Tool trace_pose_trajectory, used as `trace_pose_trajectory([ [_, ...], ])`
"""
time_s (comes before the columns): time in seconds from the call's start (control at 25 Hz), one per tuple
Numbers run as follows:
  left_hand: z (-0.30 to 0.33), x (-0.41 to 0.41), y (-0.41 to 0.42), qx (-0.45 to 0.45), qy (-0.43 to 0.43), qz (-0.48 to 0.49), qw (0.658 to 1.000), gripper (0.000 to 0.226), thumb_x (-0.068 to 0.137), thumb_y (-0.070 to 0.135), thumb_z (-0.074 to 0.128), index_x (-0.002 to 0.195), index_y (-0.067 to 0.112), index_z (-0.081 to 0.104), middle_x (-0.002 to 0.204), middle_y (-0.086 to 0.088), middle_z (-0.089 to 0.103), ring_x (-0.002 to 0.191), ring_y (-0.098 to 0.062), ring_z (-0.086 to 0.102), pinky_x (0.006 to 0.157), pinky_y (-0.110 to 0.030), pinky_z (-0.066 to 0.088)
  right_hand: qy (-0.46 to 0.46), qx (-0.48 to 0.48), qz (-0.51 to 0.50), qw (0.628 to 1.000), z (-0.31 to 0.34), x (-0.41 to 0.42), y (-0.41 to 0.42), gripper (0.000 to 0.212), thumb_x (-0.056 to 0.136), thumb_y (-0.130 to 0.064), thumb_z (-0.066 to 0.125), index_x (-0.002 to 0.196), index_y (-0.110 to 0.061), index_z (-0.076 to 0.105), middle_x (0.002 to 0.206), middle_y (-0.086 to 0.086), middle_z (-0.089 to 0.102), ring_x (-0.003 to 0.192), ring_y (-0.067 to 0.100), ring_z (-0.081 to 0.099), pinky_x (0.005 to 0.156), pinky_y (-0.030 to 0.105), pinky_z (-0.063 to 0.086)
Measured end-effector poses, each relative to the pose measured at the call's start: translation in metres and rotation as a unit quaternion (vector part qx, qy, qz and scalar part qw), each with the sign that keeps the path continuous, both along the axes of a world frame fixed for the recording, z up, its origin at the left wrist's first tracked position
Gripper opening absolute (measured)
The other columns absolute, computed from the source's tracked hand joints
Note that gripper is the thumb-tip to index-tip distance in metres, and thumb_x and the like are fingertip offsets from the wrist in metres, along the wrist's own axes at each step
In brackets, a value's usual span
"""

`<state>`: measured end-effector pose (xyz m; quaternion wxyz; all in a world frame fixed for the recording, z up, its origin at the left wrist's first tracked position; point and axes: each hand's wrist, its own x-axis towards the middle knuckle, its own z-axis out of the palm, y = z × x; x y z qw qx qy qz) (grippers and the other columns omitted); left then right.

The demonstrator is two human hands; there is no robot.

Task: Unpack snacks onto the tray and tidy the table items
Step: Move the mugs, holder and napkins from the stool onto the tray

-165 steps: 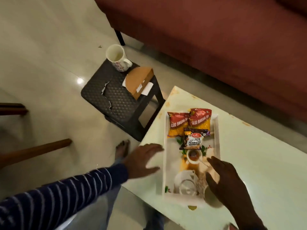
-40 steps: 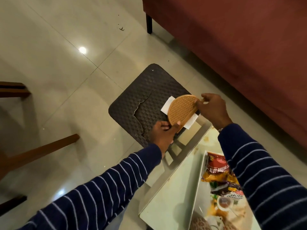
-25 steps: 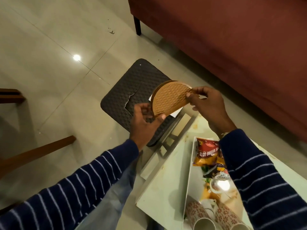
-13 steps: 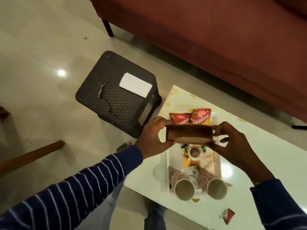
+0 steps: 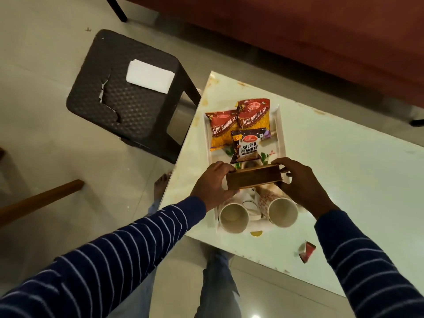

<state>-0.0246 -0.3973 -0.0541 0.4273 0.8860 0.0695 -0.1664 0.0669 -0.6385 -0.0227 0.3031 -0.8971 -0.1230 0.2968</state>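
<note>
The left hand point(image 5: 212, 183) and right hand point(image 5: 300, 184) clamped the wooden holder point(image 5: 253, 179) by its ends above the tray point(image 5: 281, 136), between snack packets point(image 5: 238, 127) and cups point(image 5: 234, 218); setting it down level seemingly came next

The wooden coaster holder point(image 5: 253, 179), which earlier lies on the dark stool point(image 5: 128, 97), is now off it and held edge-on between the left hand point(image 5: 212, 183) and right hand point(image 5: 300, 184) above the middle of the tray point(image 5: 281, 134). The white paper point(image 5: 150, 75) it once covered now lies fully bare on the stool. The mug that stood on the stool is gone from there, and two cups point(image 5: 234, 218) now lie in the tray's near end.
</note>
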Motion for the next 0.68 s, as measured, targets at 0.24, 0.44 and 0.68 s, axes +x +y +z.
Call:
trace_pose_trajectory([
  [0.24,-0.021,0.002,-0.012,0.013,0.008,0.019,1.0,0.055,0.074,0.026,0.084,0.121,0.016,0.057,0.116,-0.003,0.057,0.107,-0.019,0.054,0.09,-0.027,0.046,-0.004,-0.029,0.006,1.0,-0.028,0.004,-0.005,0.054,0.076,-0.002,0.079,0.123,-0.021,0.059,0.12,0.005,0.067,0.102,0.025,0.064,0.091,0.036,0.053],
  [0.44,-0.033,0.002,-0.015,0.022,0.021,0.016,0.999,0.055,0.074,0.023,0.083,0.122,0.017,0.057,0.119,-0.002,0.056,0.109,-0.02,0.054,0.09,-0.029,0.046,-0.005,-0.042,0.001,0.999,-0.038,0.002,-0.005,0.051,0.079,-0.006,0.077,0.124,-0.021,0.058,0.122,0.004,0.066,0.108,0.024,0.063,0.093,0.032,0.048],
  [0.68,-0.04,0.001,-0.007,0.008,0.03,0.02,0.999,0.058,0.073,0.018,0.084,0.124,0.02,0.055,0.123,-0.002,0.056,0.109,-0.022,0.056,0.093,-0.03,0.047,0.031,-0.04,-0.007,0.999,-0.036,-0.006,0.003,0.057,0.08,-0.003,0.077,0.13,-0.018,0.054,0.13,0.008,0.061,0.115,0.028,0.061,0.101,0.044,0.05],
])
